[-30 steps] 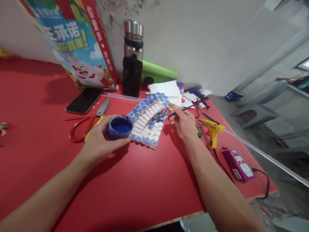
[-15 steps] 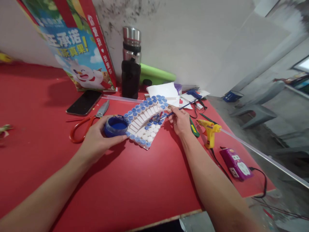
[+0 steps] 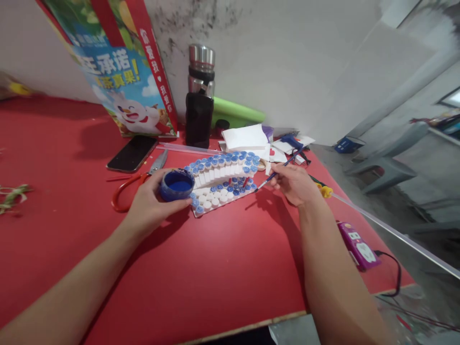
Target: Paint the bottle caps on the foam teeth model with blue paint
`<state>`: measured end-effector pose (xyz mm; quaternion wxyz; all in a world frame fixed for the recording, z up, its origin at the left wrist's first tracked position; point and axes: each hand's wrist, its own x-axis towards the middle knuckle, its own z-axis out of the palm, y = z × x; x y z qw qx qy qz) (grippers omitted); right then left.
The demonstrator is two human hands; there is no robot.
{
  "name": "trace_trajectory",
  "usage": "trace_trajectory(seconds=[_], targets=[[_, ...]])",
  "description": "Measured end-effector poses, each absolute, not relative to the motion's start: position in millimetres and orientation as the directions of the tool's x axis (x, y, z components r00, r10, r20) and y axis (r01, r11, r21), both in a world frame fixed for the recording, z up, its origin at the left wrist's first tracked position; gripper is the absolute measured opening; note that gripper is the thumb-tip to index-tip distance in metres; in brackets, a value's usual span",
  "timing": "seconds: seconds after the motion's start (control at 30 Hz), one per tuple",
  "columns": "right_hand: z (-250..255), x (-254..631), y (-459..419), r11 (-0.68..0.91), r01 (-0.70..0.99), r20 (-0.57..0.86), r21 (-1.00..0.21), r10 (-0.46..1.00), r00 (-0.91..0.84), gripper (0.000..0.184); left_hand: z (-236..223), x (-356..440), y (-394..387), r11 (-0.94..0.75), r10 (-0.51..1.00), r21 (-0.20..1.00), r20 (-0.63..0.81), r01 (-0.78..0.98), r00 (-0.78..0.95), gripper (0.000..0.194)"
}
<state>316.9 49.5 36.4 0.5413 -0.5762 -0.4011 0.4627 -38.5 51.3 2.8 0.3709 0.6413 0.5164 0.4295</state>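
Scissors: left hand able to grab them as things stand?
Probably not without letting go: the left hand grips the paint jar. The scissors lie close by, partly hidden by that hand, so its being full seems the main obstacle.

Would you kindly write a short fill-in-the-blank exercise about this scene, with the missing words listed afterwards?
1. The left hand holds a jar containing ____-coloured paint.
2. The right hand holds a thin ____ by its handle.
3. The tabletop is coloured ____.
4. The bottle stands ____, not lying down.

Missing words: blue; paintbrush; red; upright.
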Motion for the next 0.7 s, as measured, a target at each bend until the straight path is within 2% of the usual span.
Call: trace_trajectory(seconds=[0.1, 0.2, 0.33, 0.43, 0.57, 0.7], targets=[[68.3, 311.0, 34.0, 0.149, 0.018, 0.146, -0.989, 0.927, 0.344, 0.031, 2.8, -39.3, 50.4, -0.204, 0.979, 0.909, 0.18, 0.364, 0.1, 0.065], [102.8, 291.8, 17.4, 0.36, 0.067, 0.36, -0.93, 0.862, 0.358, 0.03, 2.3, -38.4, 48.3, -0.22, 0.975, 0.91, 0.209, 0.351, 0.072, 0.067], [117.5, 258.5, 7.9, 0.526, 0.093, 0.524, -0.845, 0.784, 0.332, 0.03, 2.3, -35.8, 45.5, -0.235, 0.971, 0.909, 0.237, 0.344, 0.035, 0.067], [97.7, 242.7, 11.0, 0.524, 0.1, 0.527, -0.846, 0.792, 0.308, 0.027, 5.6, -34.7, 44.0, -0.258, 0.965, 0.88, 0.255, 0.399, 0.062, 0.066], [62.2, 236.6, 16.7, 0.507, -0.023, 0.463, -0.862, 0.805, 0.372, 0.021, 10.6, -34.6, 41.3, -0.302, 0.953, 0.849, 0.279, 0.434, 0.118, 0.063], [49.7, 236.4, 15.4, 0.479, -0.103, 0.404, -0.872, 0.821, 0.402, 0.022, 12.9, -34.0, 32.8, -0.342, 0.937, 0.853, 0.277, 0.395, 0.212, 0.059]])
